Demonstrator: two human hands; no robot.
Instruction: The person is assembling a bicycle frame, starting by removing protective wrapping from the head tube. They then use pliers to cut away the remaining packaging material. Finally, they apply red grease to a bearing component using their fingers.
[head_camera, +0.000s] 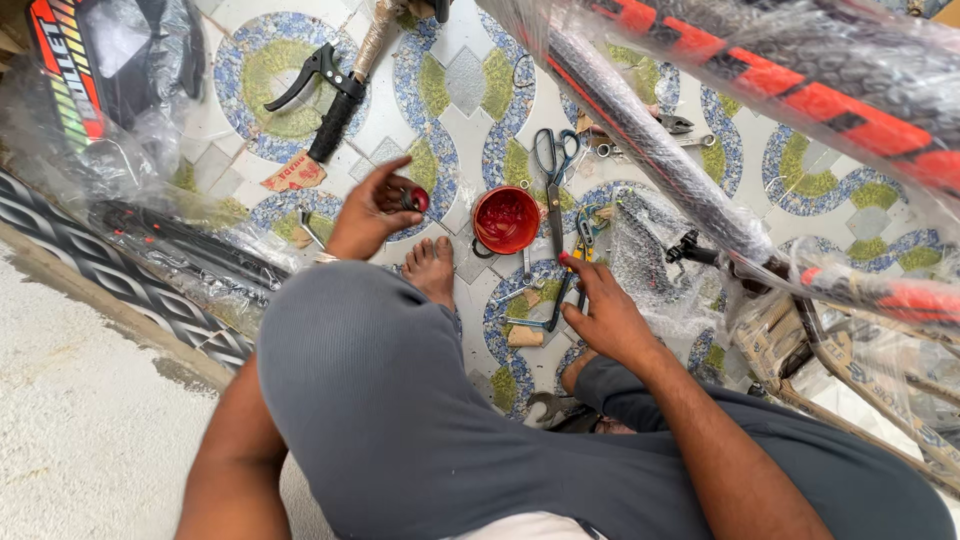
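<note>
On the tiled floor (470, 85): your left hand (372, 212) pinches a small red part (418, 199); your right hand (607, 315), fingers loosely open, touches pliers (583, 262). Grasp handles squarely.

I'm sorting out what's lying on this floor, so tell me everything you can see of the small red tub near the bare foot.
The red tub is a small round open container, plastic by the look, filled with glossy red paste or grease smeared up its walls. It stands upright on the patterned tile floor, with no lid on it. The scissors lie just beside its right rim; whether they touch is unclear. Neither hand touches it: the left hand is nearest, the right hand lower down.
</note>
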